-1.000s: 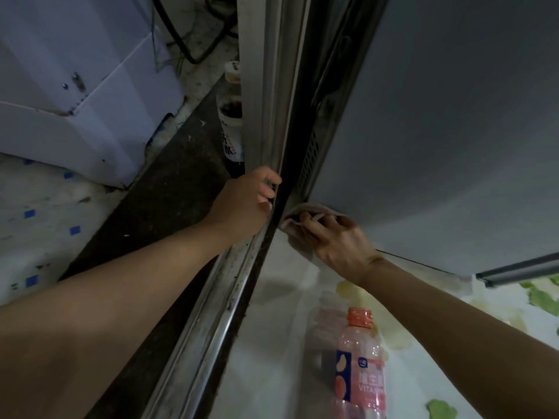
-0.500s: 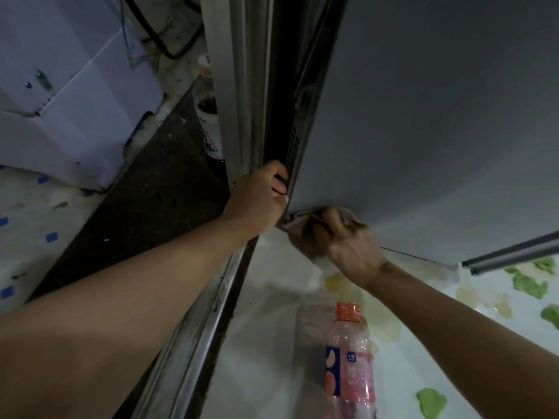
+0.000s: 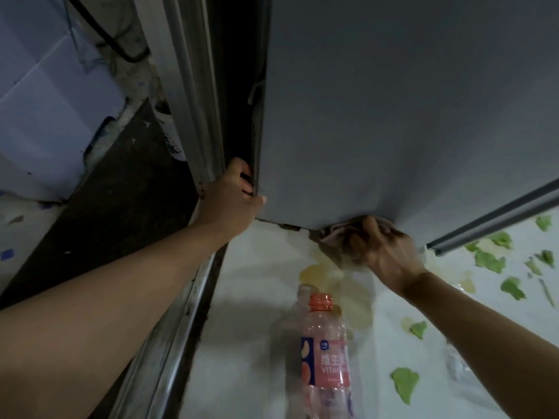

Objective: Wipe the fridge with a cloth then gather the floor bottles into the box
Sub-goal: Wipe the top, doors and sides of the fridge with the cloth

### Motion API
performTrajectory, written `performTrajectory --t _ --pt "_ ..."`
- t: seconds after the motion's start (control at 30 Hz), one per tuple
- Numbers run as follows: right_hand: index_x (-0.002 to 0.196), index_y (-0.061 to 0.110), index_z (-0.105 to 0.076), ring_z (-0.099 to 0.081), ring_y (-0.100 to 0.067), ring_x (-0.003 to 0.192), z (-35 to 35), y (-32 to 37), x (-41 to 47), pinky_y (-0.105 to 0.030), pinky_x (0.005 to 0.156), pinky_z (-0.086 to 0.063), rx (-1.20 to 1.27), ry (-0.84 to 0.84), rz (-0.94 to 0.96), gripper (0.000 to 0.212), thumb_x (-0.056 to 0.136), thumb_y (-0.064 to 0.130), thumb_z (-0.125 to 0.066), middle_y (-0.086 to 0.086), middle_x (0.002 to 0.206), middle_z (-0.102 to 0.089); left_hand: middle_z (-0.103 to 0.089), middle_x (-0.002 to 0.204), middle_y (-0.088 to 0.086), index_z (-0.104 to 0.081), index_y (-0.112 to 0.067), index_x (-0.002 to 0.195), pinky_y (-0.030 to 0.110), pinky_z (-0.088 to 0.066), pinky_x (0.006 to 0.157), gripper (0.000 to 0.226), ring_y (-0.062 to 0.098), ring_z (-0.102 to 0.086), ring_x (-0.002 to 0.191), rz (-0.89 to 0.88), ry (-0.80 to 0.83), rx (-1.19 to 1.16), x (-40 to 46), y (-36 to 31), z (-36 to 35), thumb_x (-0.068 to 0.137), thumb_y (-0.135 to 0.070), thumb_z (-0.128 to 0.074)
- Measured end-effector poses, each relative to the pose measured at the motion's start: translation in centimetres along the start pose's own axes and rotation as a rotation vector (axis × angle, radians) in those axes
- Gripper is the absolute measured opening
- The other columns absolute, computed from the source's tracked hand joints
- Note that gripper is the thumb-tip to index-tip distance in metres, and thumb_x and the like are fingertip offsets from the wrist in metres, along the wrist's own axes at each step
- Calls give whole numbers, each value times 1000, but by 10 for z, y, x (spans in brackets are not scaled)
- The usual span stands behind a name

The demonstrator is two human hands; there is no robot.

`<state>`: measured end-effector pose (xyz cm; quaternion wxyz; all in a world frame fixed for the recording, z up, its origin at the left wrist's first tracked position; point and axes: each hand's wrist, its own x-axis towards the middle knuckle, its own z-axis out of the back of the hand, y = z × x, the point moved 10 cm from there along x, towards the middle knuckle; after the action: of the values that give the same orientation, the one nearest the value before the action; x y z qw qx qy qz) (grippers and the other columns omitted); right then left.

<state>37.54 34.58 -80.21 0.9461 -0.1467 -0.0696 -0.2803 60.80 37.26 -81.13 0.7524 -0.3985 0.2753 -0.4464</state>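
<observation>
The grey fridge [image 3: 393,110] fills the upper right of the head view. My left hand [image 3: 233,198] grips its left bottom corner edge, fingers curled into the dark gap. My right hand [image 3: 384,252] presses a crumpled pinkish cloth [image 3: 338,234] against the fridge's bottom edge, near the floor. A pink plastic bottle [image 3: 325,352] with an orange cap stands on the pale floor below my hands. A clear bottle [image 3: 459,373] lies partly hidden under my right forearm.
A metal door track [image 3: 169,337] runs diagonally along the floor on the left. A white appliance [image 3: 51,116] stands at the upper left with a black cable [image 3: 115,46] behind it. Green leaf scraps [image 3: 405,385] and a yellowish stain [image 3: 348,285] mark the floor. A grey rail [image 3: 496,219] juts at the right.
My right hand has slid the cloth to the right along the fridge's bottom edge. My left hand has shifted from the metal frame to the fridge's corner edge.
</observation>
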Motion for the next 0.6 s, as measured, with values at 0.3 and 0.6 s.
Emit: performTrajectory --t 0.3,0.6 --pt "104 4 -69 -59 -32 77 -3 -6 -31 -20 69 -39 552 -103 -949 34 75 -11 -59 -21 111 -58 -58 73 -9 -52 -13 92 33 -52 71 23 23 -64 80 3 -36 40 8 2 6 80 -21 -70" --pt "94 7 -58 -61 -28 84 -71 83 5 -41 78 -54 1497 -123 -1578 24 76 -4 -70 -14 92 -65 -67 82 7 -54 -14 85 46 -55 78 15 28 -66 78 -2 42 -24 12 4 7 81 -16 -68"
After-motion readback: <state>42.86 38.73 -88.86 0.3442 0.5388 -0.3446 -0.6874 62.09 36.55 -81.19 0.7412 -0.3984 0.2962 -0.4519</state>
